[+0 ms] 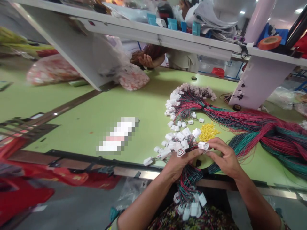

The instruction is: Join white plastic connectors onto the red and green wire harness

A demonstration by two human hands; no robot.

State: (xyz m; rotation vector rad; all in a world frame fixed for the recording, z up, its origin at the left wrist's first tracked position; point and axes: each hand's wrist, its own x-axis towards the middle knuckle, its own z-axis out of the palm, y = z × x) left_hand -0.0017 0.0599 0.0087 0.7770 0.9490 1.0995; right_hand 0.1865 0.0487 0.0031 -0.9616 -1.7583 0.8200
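My left hand (178,164) is closed around wires of a harness, with a white connector (180,152) facing up above its fingers. Between the fingertips of both hands sits another white connector (203,146); my right hand (226,158) pinches it from the right. Several more white connectors (184,133) lie on the table just beyond my left hand. A pile of small yellow pieces (208,131) is close to my right fingertips. Below my hands, a bunch of red, green and black wires (188,180) hangs over the table edge, ending in white connectors (193,209).
A thick wire bundle (240,116) stretches across the green table (79,127) to the right. A pixelated white item (118,134) lies left. Bags of pale parts (133,76) stand at the back under a shelf (153,27). Another person's hand (147,60) shows behind it.
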